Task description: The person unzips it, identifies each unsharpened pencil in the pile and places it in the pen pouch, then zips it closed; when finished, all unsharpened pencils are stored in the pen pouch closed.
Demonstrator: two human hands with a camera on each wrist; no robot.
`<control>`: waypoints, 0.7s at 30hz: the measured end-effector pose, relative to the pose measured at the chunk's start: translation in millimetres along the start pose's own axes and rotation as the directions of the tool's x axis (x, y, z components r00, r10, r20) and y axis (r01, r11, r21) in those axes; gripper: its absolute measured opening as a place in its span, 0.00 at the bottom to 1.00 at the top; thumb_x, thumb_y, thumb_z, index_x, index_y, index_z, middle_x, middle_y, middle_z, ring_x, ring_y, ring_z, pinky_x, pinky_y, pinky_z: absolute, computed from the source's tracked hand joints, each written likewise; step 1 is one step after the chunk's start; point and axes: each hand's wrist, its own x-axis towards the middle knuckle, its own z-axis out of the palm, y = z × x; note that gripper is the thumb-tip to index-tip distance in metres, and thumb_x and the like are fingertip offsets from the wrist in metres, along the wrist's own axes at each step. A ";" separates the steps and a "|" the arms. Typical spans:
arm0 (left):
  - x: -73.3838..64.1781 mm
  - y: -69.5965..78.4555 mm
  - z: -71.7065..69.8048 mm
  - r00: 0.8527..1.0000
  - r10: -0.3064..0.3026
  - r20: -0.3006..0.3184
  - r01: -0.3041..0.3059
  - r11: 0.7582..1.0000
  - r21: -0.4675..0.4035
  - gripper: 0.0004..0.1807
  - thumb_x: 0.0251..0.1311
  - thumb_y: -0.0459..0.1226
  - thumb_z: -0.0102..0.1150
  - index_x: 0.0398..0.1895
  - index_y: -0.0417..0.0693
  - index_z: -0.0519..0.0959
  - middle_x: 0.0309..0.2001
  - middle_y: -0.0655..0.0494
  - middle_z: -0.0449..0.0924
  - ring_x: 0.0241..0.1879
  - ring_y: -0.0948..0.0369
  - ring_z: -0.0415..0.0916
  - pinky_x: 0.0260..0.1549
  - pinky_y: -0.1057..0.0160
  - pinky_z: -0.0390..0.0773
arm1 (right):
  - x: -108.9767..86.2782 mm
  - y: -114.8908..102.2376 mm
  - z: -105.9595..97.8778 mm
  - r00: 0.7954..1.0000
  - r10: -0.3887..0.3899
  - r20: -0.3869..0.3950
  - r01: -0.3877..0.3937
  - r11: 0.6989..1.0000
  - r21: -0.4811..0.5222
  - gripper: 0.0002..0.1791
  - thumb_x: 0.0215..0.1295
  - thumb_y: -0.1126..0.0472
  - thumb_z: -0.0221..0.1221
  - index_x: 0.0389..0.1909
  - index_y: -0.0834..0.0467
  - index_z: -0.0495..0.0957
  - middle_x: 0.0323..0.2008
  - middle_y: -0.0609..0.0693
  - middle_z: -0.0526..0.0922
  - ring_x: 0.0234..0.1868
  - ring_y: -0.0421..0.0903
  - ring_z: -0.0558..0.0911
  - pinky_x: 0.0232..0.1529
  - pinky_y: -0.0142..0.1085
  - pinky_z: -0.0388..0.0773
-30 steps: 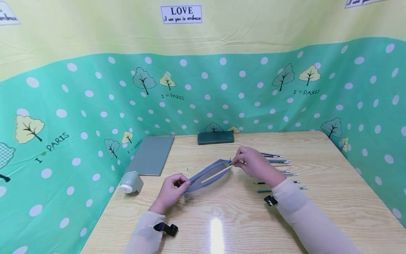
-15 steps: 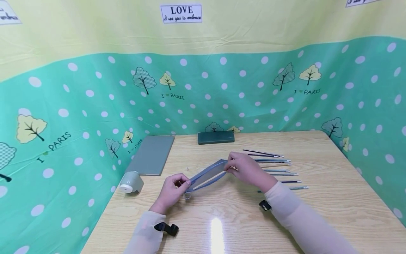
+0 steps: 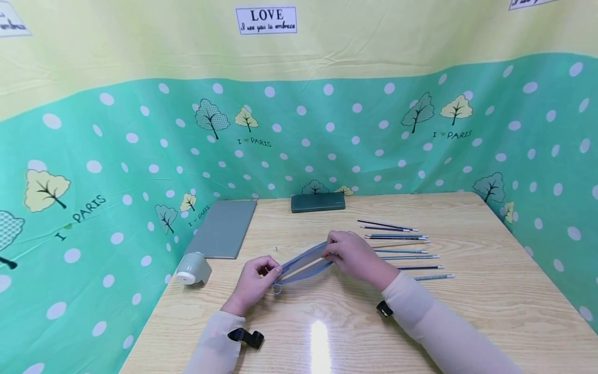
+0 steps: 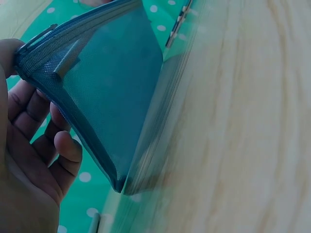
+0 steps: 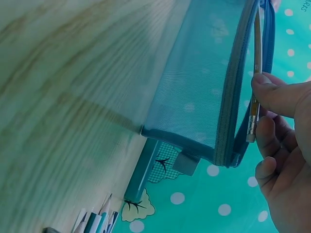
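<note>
Sliding in: a tan pencil (image 5: 257, 53) lies lengthwise between the zip edges of a blue mesh zip pouch (image 5: 194, 87), which is held up between the 2 hands over a wood-grain table (image 3: 355, 322). Right hand (image 3: 352, 254) pinches the pencil near its eraser end, thumb against the barrel; cannot tell whether its fingers touch the pouch too. Left hand (image 3: 254, 283) pinches the pouch's near-left corner, other fingers loosely curled, key ring (image 3: 277, 289) hanging just beside.

Change over the last 1 s: right hand is lower and closer to the left, pencil's far end shifted toward the left-hand corner. More of its length now lies inside the mouth. Judgement: insertion well along, not finished, since the grip remains on.

To the right, roughly 9 loose pencils (image 3: 411, 252) lie in a rough row. Dark green case (image 3: 318, 203) at the back edge.
</note>
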 end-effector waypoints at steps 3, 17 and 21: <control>0.3 -9.6 0.6 1.000 -0.013 0.001 0.013 1.000 -0.001 0.06 0.66 0.26 0.65 0.30 0.39 0.83 0.23 0.57 0.78 0.23 0.67 0.70 0.25 0.62 0.73 | -0.4 -0.2 1.3 1.000 0.007 0.001 -0.007 1.000 -0.009 0.08 0.60 0.66 0.75 0.37 0.49 0.92 0.34 0.41 0.78 0.36 0.41 0.79 0.41 0.41 0.77; -1.1 -30.8 -0.1 1.000 0.002 0.006 -0.002 1.000 -0.022 0.07 0.69 0.31 0.66 0.31 0.49 0.84 0.26 0.57 0.79 0.25 0.65 0.71 0.26 0.64 0.73 | -1.7 2.3 0.2 0.999 -0.012 -0.031 0.011 1.000 -0.015 0.07 0.59 0.67 0.75 0.37 0.53 0.91 0.35 0.42 0.79 0.37 0.42 0.80 0.40 0.40 0.79; -1.0 -30.8 -0.5 1.000 0.003 0.009 -0.003 1.000 -0.011 0.07 0.69 0.33 0.66 0.31 0.50 0.84 0.27 0.58 0.80 0.25 0.64 0.71 0.26 0.64 0.73 | -2.0 2.7 -1.0 0.999 0.002 -0.035 -0.003 1.000 -0.019 0.08 0.59 0.67 0.76 0.36 0.52 0.91 0.35 0.42 0.79 0.38 0.42 0.81 0.40 0.39 0.78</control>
